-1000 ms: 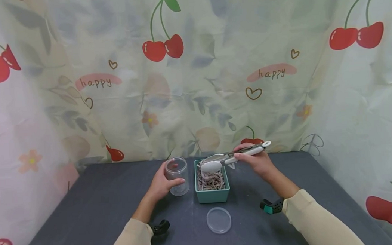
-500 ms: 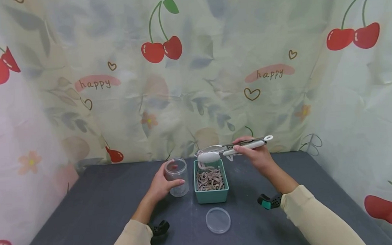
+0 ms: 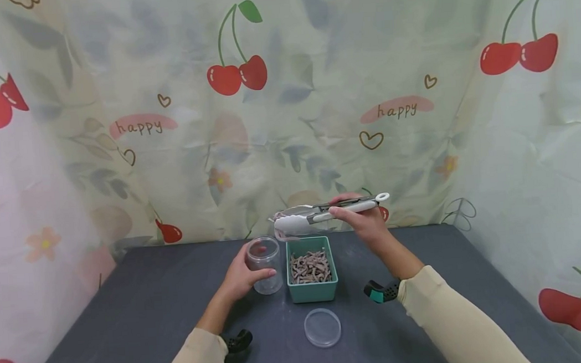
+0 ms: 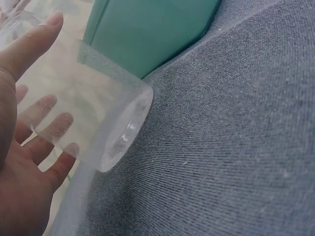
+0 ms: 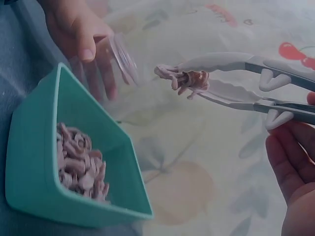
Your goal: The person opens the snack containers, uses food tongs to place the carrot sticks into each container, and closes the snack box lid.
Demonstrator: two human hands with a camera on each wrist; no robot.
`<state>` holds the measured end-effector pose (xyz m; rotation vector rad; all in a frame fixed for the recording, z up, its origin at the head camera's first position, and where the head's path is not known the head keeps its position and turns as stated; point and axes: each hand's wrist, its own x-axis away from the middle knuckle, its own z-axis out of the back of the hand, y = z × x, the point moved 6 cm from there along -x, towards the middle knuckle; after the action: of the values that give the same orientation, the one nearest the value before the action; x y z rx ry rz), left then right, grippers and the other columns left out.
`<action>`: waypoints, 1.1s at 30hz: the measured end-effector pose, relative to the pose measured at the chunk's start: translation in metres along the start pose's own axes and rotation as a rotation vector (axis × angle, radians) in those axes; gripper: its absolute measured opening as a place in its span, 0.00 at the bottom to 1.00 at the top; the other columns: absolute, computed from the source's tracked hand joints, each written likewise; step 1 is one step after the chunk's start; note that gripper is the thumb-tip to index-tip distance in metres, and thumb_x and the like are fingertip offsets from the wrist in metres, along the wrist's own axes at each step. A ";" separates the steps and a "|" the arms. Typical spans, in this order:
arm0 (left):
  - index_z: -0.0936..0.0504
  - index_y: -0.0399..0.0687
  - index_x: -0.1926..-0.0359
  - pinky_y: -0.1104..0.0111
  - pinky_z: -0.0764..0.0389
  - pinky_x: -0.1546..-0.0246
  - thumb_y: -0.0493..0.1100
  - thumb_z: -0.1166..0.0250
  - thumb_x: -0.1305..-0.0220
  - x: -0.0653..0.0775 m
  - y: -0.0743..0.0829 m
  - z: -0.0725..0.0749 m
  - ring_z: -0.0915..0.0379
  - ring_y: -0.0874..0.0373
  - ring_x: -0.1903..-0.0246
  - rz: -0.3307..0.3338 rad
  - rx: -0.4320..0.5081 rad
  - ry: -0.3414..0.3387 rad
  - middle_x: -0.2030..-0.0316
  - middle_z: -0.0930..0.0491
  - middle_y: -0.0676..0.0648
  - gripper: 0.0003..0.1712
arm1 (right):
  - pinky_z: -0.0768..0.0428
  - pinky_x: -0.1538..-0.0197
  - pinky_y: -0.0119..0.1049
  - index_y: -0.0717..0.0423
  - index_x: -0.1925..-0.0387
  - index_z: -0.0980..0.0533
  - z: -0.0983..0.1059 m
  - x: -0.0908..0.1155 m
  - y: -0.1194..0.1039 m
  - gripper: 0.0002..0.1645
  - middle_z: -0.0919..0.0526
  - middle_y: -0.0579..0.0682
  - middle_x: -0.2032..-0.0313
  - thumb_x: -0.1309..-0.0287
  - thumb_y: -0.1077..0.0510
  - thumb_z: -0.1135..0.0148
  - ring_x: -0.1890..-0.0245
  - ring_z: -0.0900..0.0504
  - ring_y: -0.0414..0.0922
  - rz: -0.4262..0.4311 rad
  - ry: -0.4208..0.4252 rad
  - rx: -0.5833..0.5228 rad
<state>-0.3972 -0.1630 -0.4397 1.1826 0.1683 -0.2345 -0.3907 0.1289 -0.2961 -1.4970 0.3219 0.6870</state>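
My left hand (image 3: 241,273) holds a clear plastic jar (image 3: 268,280) upright on the table, thumb and fingers round its side. No contents show through its wall in the left wrist view. In my right hand (image 3: 365,221) are white and grey tongs (image 3: 298,223), gripped by the handles. Between the tong tips hang several pale, pinkish-brown strips (image 5: 183,81), above and between the jar and a green box (image 3: 313,292). More of these strips (image 3: 309,268) lie in the box. What the strips are, I cannot tell.
A round clear lid (image 3: 322,328) lies flat on the dark table (image 3: 143,312), in front of the green box. Behind the table hangs a curtain (image 3: 288,148) printed with cherries, and it also runs along both sides.
My right hand has lifted the tongs with some strips out of the green box and moved them left towards the jar. The left hand and jar have hardly moved.
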 end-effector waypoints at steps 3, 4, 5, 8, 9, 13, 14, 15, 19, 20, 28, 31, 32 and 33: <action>0.34 0.50 0.34 0.51 0.28 0.46 0.40 0.22 0.51 0.000 0.000 0.000 0.27 0.48 0.45 0.000 0.008 -0.004 0.42 0.24 0.44 0.45 | 0.24 0.65 0.33 0.74 0.58 0.22 -0.009 -0.004 0.002 0.17 0.16 0.50 0.68 0.45 0.65 0.31 0.72 0.22 0.40 0.005 -0.010 -0.023; 0.34 0.50 0.34 0.51 0.28 0.46 0.40 0.22 0.51 0.000 0.001 0.000 0.27 0.48 0.45 -0.003 0.006 -0.006 0.42 0.25 0.44 0.45 | 0.23 0.65 0.33 0.74 0.57 0.22 -0.012 -0.005 0.003 0.17 0.16 0.51 0.67 0.45 0.65 0.31 0.71 0.22 0.40 0.007 -0.013 -0.026; 0.35 0.50 0.33 0.50 0.28 0.46 0.40 0.22 0.50 0.000 0.001 0.000 0.28 0.47 0.45 -0.002 0.006 -0.009 0.41 0.25 0.44 0.44 | 0.23 0.65 0.33 0.73 0.58 0.22 -0.015 -0.005 0.003 0.16 0.16 0.51 0.67 0.45 0.65 0.31 0.71 0.22 0.40 0.006 -0.016 -0.021; 0.35 0.49 0.33 0.49 0.29 0.45 0.40 0.23 0.49 0.000 0.001 0.000 0.28 0.47 0.44 -0.001 0.006 -0.011 0.41 0.25 0.43 0.44 | 0.24 0.65 0.32 0.72 0.58 0.21 -0.023 -0.007 0.005 0.14 0.16 0.49 0.66 0.45 0.67 0.32 0.71 0.23 0.40 0.006 -0.022 0.005; 0.36 0.49 0.33 0.49 0.29 0.45 0.41 0.23 0.49 0.000 0.001 0.000 0.29 0.46 0.44 0.000 0.000 -0.011 0.41 0.26 0.43 0.44 | 0.24 0.65 0.32 0.72 0.58 0.21 -0.027 -0.007 0.006 0.13 0.16 0.48 0.66 0.45 0.68 0.33 0.71 0.23 0.40 0.007 -0.028 0.008; 0.36 0.48 0.32 0.48 0.29 0.45 0.42 0.23 0.49 0.000 0.000 0.001 0.29 0.46 0.44 0.019 -0.021 -0.001 0.41 0.26 0.43 0.45 | 0.24 0.66 0.31 0.75 0.58 0.23 -0.040 -0.006 0.004 0.12 0.17 0.46 0.67 0.45 0.74 0.36 0.71 0.23 0.40 0.007 -0.073 -0.018; 0.36 0.48 0.32 0.48 0.29 0.45 0.43 0.23 0.49 0.000 0.000 0.001 0.29 0.46 0.45 0.026 -0.026 0.000 0.41 0.26 0.43 0.46 | 0.25 0.66 0.31 0.76 0.58 0.23 -0.043 -0.006 0.003 0.12 0.17 0.46 0.67 0.45 0.76 0.37 0.71 0.24 0.40 0.004 -0.085 -0.026; 0.37 0.47 0.32 0.48 0.29 0.45 0.43 0.23 0.49 0.000 0.000 0.001 0.29 0.46 0.45 0.035 -0.028 0.003 0.42 0.27 0.42 0.46 | 0.25 0.66 0.31 0.78 0.58 0.24 -0.046 -0.004 0.000 0.12 0.17 0.47 0.67 0.46 0.77 0.37 0.71 0.24 0.40 -0.001 -0.099 -0.035; 0.38 0.47 0.31 0.48 0.30 0.44 0.42 0.22 0.50 0.000 0.000 0.002 0.30 0.45 0.44 0.054 -0.035 0.004 0.41 0.28 0.42 0.48 | 0.27 0.67 0.31 0.79 0.58 0.25 -0.054 0.001 -0.008 0.12 0.18 0.49 0.68 0.45 0.75 0.37 0.72 0.26 0.40 -0.042 -0.125 -0.008; 0.38 0.47 0.31 0.48 0.31 0.44 0.42 0.22 0.50 0.000 0.000 0.003 0.30 0.45 0.44 0.055 -0.034 0.005 0.41 0.28 0.42 0.48 | 0.27 0.66 0.31 0.79 0.58 0.25 -0.055 0.002 -0.010 0.13 0.18 0.50 0.67 0.45 0.75 0.37 0.72 0.26 0.40 -0.050 -0.126 0.004; 0.38 0.45 0.31 0.48 0.32 0.44 0.43 0.22 0.51 -0.002 -0.003 0.003 0.30 0.45 0.45 0.029 -0.047 0.007 0.43 0.27 0.40 0.49 | 0.25 0.64 0.32 0.79 0.57 0.25 -0.060 0.005 -0.008 0.13 0.19 0.47 0.67 0.45 0.75 0.37 0.70 0.24 0.39 -0.083 -0.156 0.010; 0.38 0.45 0.31 0.48 0.33 0.43 0.42 0.22 0.51 -0.002 -0.004 0.002 0.31 0.45 0.44 0.031 -0.040 0.003 0.42 0.27 0.40 0.49 | 0.24 0.63 0.32 0.80 0.57 0.25 -0.060 0.006 -0.005 0.13 0.19 0.48 0.67 0.44 0.74 0.37 0.70 0.24 0.39 -0.105 -0.162 -0.003; 0.39 0.44 0.30 0.47 0.33 0.43 0.42 0.22 0.51 -0.002 -0.004 0.002 0.31 0.45 0.44 0.031 -0.041 0.001 0.42 0.28 0.40 0.49 | 0.24 0.63 0.32 0.80 0.57 0.25 -0.060 0.006 -0.005 0.14 0.19 0.48 0.67 0.44 0.73 0.36 0.70 0.23 0.39 -0.114 -0.161 -0.008; 0.39 0.45 0.30 0.47 0.33 0.43 0.43 0.22 0.51 -0.002 -0.004 0.002 0.31 0.45 0.44 0.032 -0.043 0.002 0.42 0.28 0.40 0.49 | 0.24 0.62 0.33 0.80 0.57 0.26 -0.061 0.006 -0.004 0.15 0.19 0.49 0.68 0.44 0.72 0.36 0.70 0.23 0.39 -0.121 -0.162 -0.011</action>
<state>-0.4000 -0.1667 -0.4422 1.1423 0.1550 -0.2006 -0.3707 0.0715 -0.3013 -1.4485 0.1036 0.7089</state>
